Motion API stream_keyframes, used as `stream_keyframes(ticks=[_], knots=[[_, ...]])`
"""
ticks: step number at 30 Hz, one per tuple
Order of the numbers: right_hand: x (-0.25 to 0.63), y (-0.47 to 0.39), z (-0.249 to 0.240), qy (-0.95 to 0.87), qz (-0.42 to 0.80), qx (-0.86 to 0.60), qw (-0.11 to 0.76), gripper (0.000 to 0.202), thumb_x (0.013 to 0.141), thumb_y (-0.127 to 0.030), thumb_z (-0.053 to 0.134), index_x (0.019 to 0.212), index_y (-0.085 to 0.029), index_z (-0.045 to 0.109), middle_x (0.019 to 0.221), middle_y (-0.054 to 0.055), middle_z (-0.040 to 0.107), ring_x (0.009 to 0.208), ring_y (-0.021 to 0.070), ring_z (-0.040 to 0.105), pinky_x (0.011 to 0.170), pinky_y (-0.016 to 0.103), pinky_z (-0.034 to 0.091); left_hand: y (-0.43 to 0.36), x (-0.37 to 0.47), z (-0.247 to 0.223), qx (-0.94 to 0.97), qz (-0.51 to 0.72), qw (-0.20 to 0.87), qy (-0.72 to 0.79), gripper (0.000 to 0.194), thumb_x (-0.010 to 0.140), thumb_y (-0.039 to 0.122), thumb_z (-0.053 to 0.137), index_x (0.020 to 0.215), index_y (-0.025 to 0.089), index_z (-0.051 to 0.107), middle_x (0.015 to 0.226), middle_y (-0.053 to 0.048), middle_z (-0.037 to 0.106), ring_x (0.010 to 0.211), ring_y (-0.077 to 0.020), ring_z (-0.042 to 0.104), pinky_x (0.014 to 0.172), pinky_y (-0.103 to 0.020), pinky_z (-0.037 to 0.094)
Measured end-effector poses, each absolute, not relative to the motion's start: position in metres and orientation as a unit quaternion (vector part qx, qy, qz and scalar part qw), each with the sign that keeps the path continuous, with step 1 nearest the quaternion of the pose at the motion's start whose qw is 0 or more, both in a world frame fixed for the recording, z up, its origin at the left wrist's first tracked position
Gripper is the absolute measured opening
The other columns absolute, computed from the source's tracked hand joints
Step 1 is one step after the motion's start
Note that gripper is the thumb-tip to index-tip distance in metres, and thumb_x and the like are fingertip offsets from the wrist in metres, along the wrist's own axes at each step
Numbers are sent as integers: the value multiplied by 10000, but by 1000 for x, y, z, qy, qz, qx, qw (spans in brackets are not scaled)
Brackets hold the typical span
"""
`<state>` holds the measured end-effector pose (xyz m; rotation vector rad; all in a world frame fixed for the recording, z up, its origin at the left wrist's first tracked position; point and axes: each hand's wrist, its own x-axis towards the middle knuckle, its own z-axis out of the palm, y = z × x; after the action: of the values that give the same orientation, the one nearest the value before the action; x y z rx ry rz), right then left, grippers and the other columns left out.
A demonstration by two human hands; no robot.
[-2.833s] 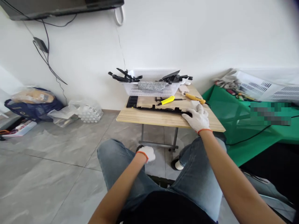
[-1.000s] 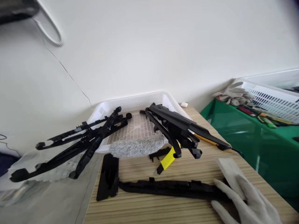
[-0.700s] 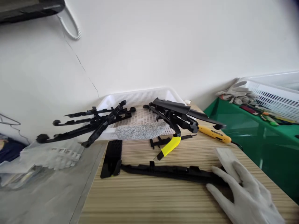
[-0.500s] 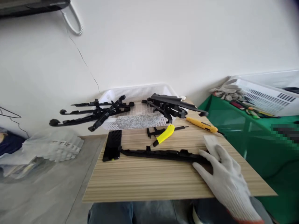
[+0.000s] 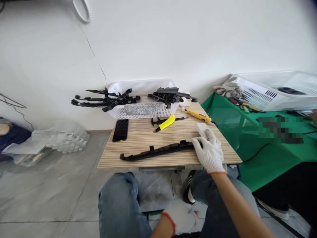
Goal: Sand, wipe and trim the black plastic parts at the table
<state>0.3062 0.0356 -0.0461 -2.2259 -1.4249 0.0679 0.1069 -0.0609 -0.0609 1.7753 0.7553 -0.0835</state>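
Note:
A long black plastic trim strip [image 5: 158,152] with small clips lies across the wooden table. My right hand [image 5: 209,150], in a white knitted glove, is closed around its right end, which the fingers hide. A flat white piece [image 5: 202,129] sticks out just beyond those fingers; whether they touch it I cannot tell. Low over my lap is my left hand [image 5: 182,216], gloved too, blurred and apart from the strip, its fingers mostly hidden. Behind the strip lie a yellow-handled knife [image 5: 167,123] and a black caliper [image 5: 155,122].
A white basket [image 5: 119,114] at the table's [image 5: 138,135] back bears several black strips overhanging its rim. A phone [image 5: 120,130] lies left, a yellow corded tool [image 5: 198,115] right. Beside stands a green-covered table [image 5: 223,112] with another basket [image 5: 268,105] and a co-worker at the edge.
The view has tipped down and shifted, bringing my lap and left hand into sight. The strip's right end is now raised or turned further from me, with my right hand still on it.

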Motion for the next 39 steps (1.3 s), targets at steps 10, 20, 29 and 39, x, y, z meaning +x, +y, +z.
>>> stream_keyframes(ticks=[10,20,29,39], knots=[[306,37,-48,-503,25,-816,284,305,916,-446,551,1035,-282,780,1586,55,392,1286,397,428,993,554,431,2,-7,0,773,224,20,594,443,877,493,656,1244,247,635,1356,-122,643,1276,-355,554,1048,-487,451],[315,35,-58,-493,52,-778,386,366,901,-485,540,1149,-329,761,1523,67,462,1269,370,471,1035,561,389,84,-30,-25,823,173,10,542,267,873,474,667,999,243,713,1106,-72,744,1069,-287,635,938,-399,504],[345,54,-67,-236,139,-644,714,439,854,-579,493,779,-187,676,839,65,668,858,235,630,746,359,534,86,-33,-34,818,214,22,533,316,879,514,659,1009,236,733,1090,-64,761,1073,-280,640,937,-385,512],[302,56,-55,-336,245,-622,664,443,770,-563,597,505,-223,496,499,-5,510,551,148,489,556,286,402,87,-31,-32,810,207,34,548,298,873,497,663,1017,249,744,1099,-64,762,1105,-286,630,954,-397,519]])
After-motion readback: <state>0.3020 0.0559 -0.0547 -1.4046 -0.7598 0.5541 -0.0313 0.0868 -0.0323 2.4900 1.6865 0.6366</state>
